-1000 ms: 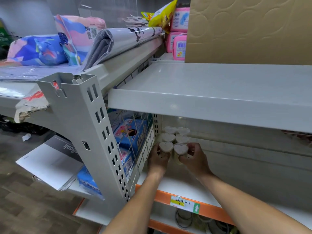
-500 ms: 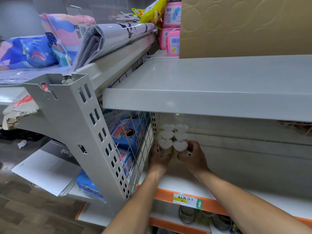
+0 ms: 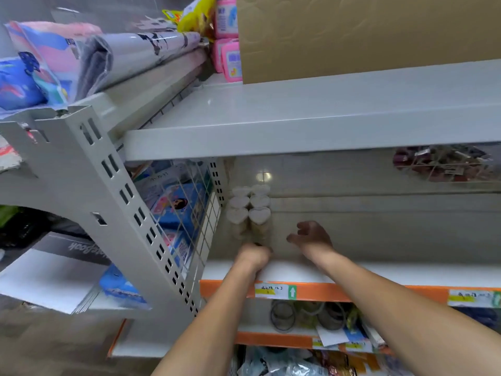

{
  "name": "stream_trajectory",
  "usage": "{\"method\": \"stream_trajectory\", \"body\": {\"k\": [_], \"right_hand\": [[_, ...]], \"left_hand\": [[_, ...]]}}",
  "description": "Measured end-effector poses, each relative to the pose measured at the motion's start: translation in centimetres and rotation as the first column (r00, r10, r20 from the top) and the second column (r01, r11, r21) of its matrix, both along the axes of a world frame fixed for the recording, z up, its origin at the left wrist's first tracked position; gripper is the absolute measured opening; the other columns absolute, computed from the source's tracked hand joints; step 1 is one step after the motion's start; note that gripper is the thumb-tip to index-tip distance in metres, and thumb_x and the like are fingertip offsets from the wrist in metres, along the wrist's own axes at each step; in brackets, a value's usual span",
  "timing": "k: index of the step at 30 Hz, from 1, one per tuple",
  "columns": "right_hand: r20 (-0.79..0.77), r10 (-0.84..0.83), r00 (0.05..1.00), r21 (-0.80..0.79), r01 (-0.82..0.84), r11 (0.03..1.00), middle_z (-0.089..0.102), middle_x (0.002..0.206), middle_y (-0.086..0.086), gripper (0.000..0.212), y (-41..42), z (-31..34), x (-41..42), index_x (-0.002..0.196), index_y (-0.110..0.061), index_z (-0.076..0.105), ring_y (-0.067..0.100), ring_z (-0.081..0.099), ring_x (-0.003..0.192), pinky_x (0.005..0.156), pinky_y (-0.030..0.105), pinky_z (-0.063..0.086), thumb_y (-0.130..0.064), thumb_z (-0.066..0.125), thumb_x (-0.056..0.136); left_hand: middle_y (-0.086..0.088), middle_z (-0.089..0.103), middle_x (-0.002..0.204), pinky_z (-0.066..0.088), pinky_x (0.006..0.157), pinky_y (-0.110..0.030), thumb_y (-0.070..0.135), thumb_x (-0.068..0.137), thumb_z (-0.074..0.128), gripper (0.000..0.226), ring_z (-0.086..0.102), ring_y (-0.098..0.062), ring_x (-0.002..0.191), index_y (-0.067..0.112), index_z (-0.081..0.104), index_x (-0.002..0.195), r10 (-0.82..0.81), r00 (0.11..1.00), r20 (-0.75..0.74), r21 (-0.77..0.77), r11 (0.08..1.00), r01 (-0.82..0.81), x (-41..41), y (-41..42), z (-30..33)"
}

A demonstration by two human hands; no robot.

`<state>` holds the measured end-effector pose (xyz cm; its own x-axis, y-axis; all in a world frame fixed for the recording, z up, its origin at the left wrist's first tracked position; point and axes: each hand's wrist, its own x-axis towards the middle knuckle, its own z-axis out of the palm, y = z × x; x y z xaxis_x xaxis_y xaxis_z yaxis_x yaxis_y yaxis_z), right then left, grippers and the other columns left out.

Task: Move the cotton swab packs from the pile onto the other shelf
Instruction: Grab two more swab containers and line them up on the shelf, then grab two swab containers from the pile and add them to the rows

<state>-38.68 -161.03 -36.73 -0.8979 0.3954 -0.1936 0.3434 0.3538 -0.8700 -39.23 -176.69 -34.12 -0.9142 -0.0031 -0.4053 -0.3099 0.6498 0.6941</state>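
Several clear cotton swab packs [image 3: 250,210] with white heart-shaped lids stand in two rows at the left end of the white shelf [image 3: 366,272] with the orange front edge, against the wire side panel. My left hand [image 3: 253,256] is just in front of the nearest packs, fingers curled, holding nothing that I can see. My right hand [image 3: 311,236] hovers to the right of the packs, fingers loosely spread, empty. Both hands are clear of the packs.
A grey shelf [image 3: 311,123] overhangs above, carrying a cardboard box [image 3: 366,33] and pink packs [image 3: 230,61]. The grey perforated upright [image 3: 130,213] and wire panel [image 3: 198,213] bound the left. A bag of small items [image 3: 444,164] hangs at the right. Lower shelves hold rings and packets.
Both hands have let go of the front two packs and pulled back toward me; the right hand has shifted right. The view has tilted down.
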Motion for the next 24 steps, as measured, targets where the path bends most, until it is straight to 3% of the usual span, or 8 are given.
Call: {"method": "stream_trajectory", "body": {"k": [2,3,7,9,13,16,24], "right_hand": [[0.024,0.016,1.000,0.002,-0.016,1.000,0.071,0.108,0.005,0.037,1.7,0.5,1.1,0.115,-0.015,0.068,0.024,0.066,0.100,0.084,0.028,0.050,-0.021,0.076,0.079],[0.041,0.025,0.999,0.003,-0.025,1.000,0.073,0.108,0.006,0.032,2.7,0.7,1.8,0.111,-0.017,0.070,0.025,0.068,0.100,0.083,0.029,0.051,-0.020,0.076,0.080],[0.059,0.028,0.998,-0.045,-0.025,0.999,0.075,0.096,0.013,0.017,7.2,1.9,5.2,0.097,-0.017,0.072,0.024,0.069,0.081,0.066,0.029,0.051,-0.016,0.077,0.080],[0.067,0.011,0.998,-0.054,-0.007,0.998,0.074,0.088,0.014,0.018,9.7,2.5,7.0,0.099,-0.011,0.073,0.023,0.066,0.075,0.060,0.027,0.047,-0.016,0.074,0.082],[0.104,-0.061,0.993,-0.069,0.069,0.995,0.068,0.079,0.003,0.020,14.4,3.7,11.0,0.106,-0.011,0.070,0.016,0.065,0.069,0.057,0.023,0.048,-0.015,0.068,0.086],[0.123,-0.118,0.985,-0.105,0.132,0.986,0.064,0.078,0.001,0.017,17.9,4.4,14.0,0.104,-0.015,0.066,0.015,0.062,0.067,0.057,0.024,0.046,-0.016,0.068,0.088],[0.091,-0.283,0.955,-0.164,0.295,0.941,0.070,0.086,0.001,0.015,26.1,5.3,21.2,0.102,-0.019,0.067,0.015,0.067,0.073,0.062,0.023,0.051,-0.016,0.068,0.087]], "left_hand": [[0.000,0.061,0.071,0.042,0.048,-0.020,0.023,0.086,0.065,0.009,0.054,-0.012,0.057,0.014,0.066,0.088,-0.076,0.997,0.016,0.044,0.996,0.075,0.5,1.6,0.1],[0.002,0.055,0.064,0.037,0.046,-0.021,0.023,0.086,0.066,0.008,0.048,-0.011,0.052,0.016,0.064,0.082,-0.112,0.993,0.023,0.056,0.992,0.111,0.8,2.7,0.1],[0.000,0.058,0.066,0.041,0.054,-0.023,0.021,0.089,0.065,0.007,0.051,-0.015,0.056,0.018,0.066,0.082,-0.275,0.961,-0.007,0.091,0.957,0.275,2.1,7.4,0.5],[-0.003,0.060,0.073,0.044,0.059,-0.025,0.021,0.089,0.065,0.006,0.053,-0.018,0.062,0.018,0.066,0.084,-0.324,0.946,-0.015,0.104,0.940,0.324,3.0,9.9,0.8],[-0.004,0.061,0.084,0.045,0.054,-0.021,0.021,0.089,0.063,0.004,0.055,-0.017,0.068,0.018,0.065,0.091,-0.381,0.925,-0.006,0.154,0.913,0.377,5.1,15.0,1.8],[-0.003,0.062,0.092,0.046,0.061,-0.023,0.021,0.091,0.061,0.009,0.058,-0.020,0.082,0.018,0.065,0.098,-0.437,0.900,-0.012,0.178,0.884,0.431,7.0,19.1,3.1],[-0.005,0.059,0.088,0.043,0.062,-0.023,0.015,0.092,0.059,0.005,0.055,-0.019,0.077,0.018,0.059,0.096,-0.520,0.853,-0.046,0.242,0.823,0.514,12.2,29.2,4.7]]}}
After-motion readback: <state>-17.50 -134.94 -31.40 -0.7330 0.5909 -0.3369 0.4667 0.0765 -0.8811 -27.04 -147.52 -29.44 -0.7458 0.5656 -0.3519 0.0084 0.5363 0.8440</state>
